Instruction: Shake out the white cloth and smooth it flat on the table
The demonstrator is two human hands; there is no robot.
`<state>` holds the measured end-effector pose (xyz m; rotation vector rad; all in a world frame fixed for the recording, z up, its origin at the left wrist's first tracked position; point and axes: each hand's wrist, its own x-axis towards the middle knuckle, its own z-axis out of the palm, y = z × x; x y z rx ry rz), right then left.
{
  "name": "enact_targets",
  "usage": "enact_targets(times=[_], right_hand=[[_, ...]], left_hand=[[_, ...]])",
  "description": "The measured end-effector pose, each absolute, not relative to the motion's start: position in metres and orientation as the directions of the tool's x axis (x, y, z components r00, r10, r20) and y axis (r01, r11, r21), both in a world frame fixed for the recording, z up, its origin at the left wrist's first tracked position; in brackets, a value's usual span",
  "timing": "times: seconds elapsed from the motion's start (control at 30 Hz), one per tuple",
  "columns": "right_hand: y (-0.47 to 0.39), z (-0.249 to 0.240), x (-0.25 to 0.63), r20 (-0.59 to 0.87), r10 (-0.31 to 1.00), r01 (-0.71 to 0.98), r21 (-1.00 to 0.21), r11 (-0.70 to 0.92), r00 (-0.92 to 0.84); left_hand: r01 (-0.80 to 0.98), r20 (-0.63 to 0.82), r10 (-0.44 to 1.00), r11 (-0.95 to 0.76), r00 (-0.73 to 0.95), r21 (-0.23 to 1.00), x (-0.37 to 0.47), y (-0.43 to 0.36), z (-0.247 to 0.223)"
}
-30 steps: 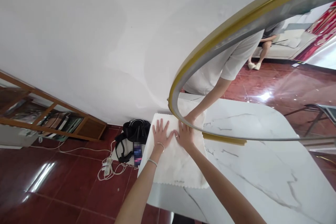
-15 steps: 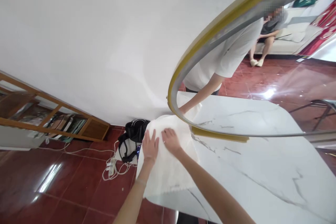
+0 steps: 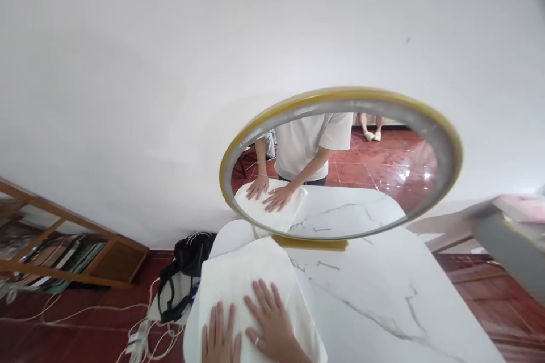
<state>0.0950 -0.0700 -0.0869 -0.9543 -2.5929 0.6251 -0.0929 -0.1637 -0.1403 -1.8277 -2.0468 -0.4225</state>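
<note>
A white cloth [image 3: 242, 272] lies spread over the left end of the white marbled table [image 3: 361, 278]. My left hand [image 3: 220, 336] rests on it palm down with the fingers stretched out, partly cut off by the bottom edge of the picture. Just to its right, my right hand [image 3: 272, 320] is flat on the same cloth, fingers spread, a ring on one finger. Behind the cloth stands an oval mirror [image 3: 340, 204] with a gold rim, which reflects both hands, the cloth and a white shirt.
Black headset-like gear [image 3: 187, 264] sits beyond the table's left edge. White cables and a power strip [image 3: 138, 340] lie near it on the red tiled floor [image 3: 85, 329]. A wooden shelf [image 3: 110, 258] holds books at left. A grey-sided piece of furniture [image 3: 511, 249] stands at right.
The camera view has swung, so the whole mirror now shows. Both hands have slid back over the cloth toward me, still flat. The cloth's far edge now lies nearer, baring the table's far corner.
</note>
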Motion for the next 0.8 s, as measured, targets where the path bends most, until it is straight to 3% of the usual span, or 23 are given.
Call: enact_targets(times=[0.17,0.3,0.47,0.63,0.8], right_hand=[[-0.073,-0.122,0.191,0.307,0.72,0.706,-0.176,0.686,-0.623],[-0.077,-0.142,0.266,0.458,0.737,0.833,0.012,0.554,-0.497],[-0.082,-0.147,0.282,0.542,0.748,0.903,0.048,0.427,-0.383],[-0.079,-0.128,0.214,0.533,0.715,0.875,0.111,0.47,-0.452],[-0.063,-0.138,0.125,0.684,0.556,0.819,0.109,0.563,-0.473]], left_hand=[[0.999,0.556,0.83,-0.046,0.048,-0.018,-0.002,-0.133,-0.164],[0.976,0.577,0.799,-0.218,0.169,0.016,0.071,-0.104,-0.167],[0.945,0.615,0.753,-0.325,0.235,0.037,0.089,-0.091,-0.156],[0.979,0.51,0.847,-0.197,0.147,0.046,0.026,-0.098,-0.154],[0.999,0.524,0.851,-0.025,0.034,-0.025,-0.062,-0.109,-0.168]])
